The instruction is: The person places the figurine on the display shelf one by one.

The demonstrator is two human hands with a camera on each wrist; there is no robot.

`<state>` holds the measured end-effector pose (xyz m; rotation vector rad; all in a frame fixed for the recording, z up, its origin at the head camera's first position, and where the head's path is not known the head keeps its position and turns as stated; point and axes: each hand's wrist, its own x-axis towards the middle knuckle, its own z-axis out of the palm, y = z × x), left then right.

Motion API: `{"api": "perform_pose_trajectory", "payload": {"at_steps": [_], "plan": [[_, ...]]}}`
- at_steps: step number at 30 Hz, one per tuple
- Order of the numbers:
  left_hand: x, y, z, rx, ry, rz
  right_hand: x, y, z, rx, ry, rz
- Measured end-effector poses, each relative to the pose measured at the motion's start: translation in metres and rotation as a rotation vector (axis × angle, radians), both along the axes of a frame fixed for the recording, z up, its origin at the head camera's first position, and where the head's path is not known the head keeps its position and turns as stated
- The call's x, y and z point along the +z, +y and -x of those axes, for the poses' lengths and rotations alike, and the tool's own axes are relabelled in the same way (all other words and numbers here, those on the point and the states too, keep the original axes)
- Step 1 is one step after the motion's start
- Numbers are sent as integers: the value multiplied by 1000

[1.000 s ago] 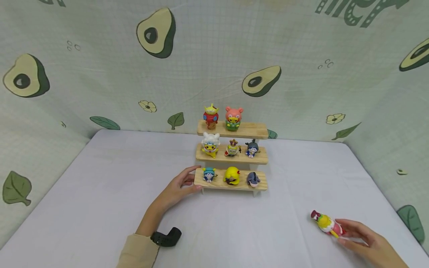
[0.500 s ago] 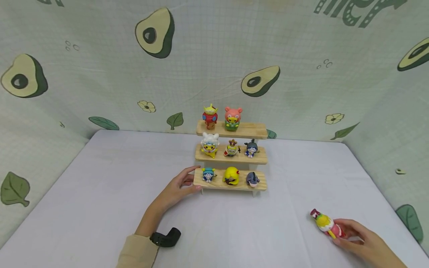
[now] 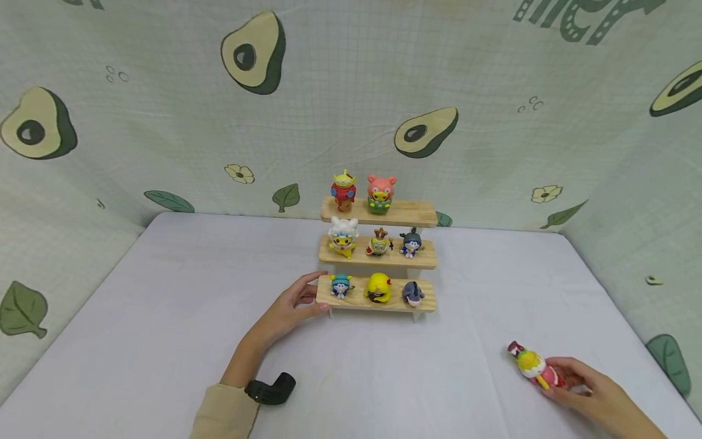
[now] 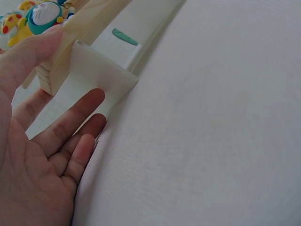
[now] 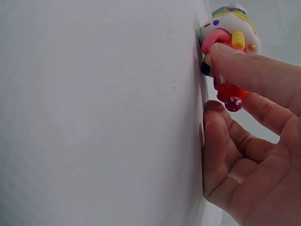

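My left hand [image 3: 295, 303] holds the left end of the bottom board of a three-tier wooden display stand [image 3: 351, 303]. In the left wrist view the thumb lies on the front of the board end [image 4: 55, 70], with the forefinger behind it and the other fingers apart from it. At the right, my right hand [image 3: 584, 387] pinches a toy figurine [image 3: 531, 364] with yellow hair, a pink-and-red body and a dark red hat. That figurine [image 5: 230, 33] lies on its side, right at the tablecloth, between thumb and forefinger.
Several small figurines stand on the tiers, among them a pink-eared one [image 3: 381, 194], a white-hooded one [image 3: 343, 236], a yellow one [image 3: 378, 288] and a grey donkey [image 3: 413, 294]. A white cloth [image 3: 417, 378] covers the table; avocado-print fabric [image 3: 351, 73] hangs around it.
My right hand has shifted slightly left and its thumb has closed in on the figurine. The left hand stays on the stand.
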<state>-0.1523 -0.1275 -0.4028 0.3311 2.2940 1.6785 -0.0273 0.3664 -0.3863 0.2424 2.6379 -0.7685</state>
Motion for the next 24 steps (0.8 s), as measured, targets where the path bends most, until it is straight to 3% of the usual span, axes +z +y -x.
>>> {"api": "perform_pose_trajectory", "payload": {"at_steps": [11, 18, 24], "plan": [[3, 0, -1, 2, -4, -2, 0, 2, 1, -5, -25, -11], [3, 1, -1, -2, -6, -6, -1, 4, -2, 11, 53, -33], [2, 1, 0, 3, -6, 2, 6, -1, 1, 24, 51, -72]]}}
